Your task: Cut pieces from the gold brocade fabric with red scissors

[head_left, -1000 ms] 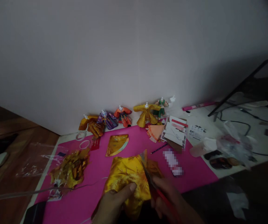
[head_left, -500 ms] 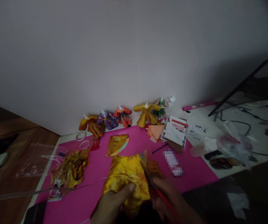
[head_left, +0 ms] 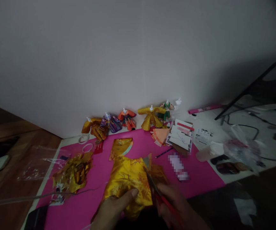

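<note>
A bright yellow patterned fabric [head_left: 125, 174] is pinched in my left hand [head_left: 115, 206], the thumb lying on top of the cloth. Red-handled scissors [head_left: 168, 204] are gripped in my right hand [head_left: 176, 201]. Their dark blades meet the right edge of the fabric, beside a small greyish corner. Behind the blades lies a darker golden piece [head_left: 160, 174]. A cut golden piece with a pale curved edge [head_left: 121, 147] rests on the pink mat [head_left: 99, 174] beyond the held cloth.
Golden scraps [head_left: 74, 174] heap at the left of the mat. Small dressed figures, one of them orange [head_left: 127, 118], line the wall. Papers [head_left: 179, 137], a black pen-like stick [head_left: 164, 152], a bottle [head_left: 209, 151] and a plastic bag [head_left: 243, 145] sit on the right.
The yellow fabric has shifted slightly up and left at its top edge, with my left hand moving a little left. The scissors stay at its right edge.
</note>
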Action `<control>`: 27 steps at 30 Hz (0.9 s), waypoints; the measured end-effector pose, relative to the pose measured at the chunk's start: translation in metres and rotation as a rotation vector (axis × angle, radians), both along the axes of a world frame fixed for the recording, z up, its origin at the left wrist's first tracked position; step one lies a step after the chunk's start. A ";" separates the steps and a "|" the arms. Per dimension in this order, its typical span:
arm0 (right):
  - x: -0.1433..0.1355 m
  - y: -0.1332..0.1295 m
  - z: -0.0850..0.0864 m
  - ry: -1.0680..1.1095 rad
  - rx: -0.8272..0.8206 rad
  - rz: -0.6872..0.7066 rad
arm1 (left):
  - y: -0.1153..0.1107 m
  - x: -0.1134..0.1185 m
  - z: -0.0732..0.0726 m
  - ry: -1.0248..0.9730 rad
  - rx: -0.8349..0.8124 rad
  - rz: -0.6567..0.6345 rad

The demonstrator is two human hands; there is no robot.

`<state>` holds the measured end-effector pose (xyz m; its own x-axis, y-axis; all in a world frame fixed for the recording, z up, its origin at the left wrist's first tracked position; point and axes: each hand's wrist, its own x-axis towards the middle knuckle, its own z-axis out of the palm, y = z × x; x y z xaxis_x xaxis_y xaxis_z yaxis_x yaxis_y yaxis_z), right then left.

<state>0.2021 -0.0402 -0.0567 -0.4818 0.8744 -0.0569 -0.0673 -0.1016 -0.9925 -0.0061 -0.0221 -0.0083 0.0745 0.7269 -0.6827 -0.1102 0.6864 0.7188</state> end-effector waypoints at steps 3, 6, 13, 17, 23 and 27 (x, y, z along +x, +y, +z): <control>-0.001 -0.001 -0.003 0.019 0.000 -0.005 | 0.000 -0.002 0.001 -0.008 -0.014 -0.023; -0.001 -0.001 -0.006 0.022 -0.036 -0.005 | 0.001 -0.002 0.003 -0.036 -0.021 -0.010; -0.001 -0.001 -0.001 -0.007 -0.054 0.034 | 0.000 0.000 0.006 -0.036 0.000 0.068; -0.001 -0.002 0.001 -0.025 -0.062 0.012 | -0.001 0.000 0.008 0.012 0.024 0.028; 0.003 0.000 0.012 -0.078 -0.065 0.047 | -0.002 -0.001 0.009 0.047 0.043 -0.031; 0.004 -0.001 0.017 -0.104 -0.039 0.046 | -0.003 -0.003 0.007 0.019 0.011 -0.104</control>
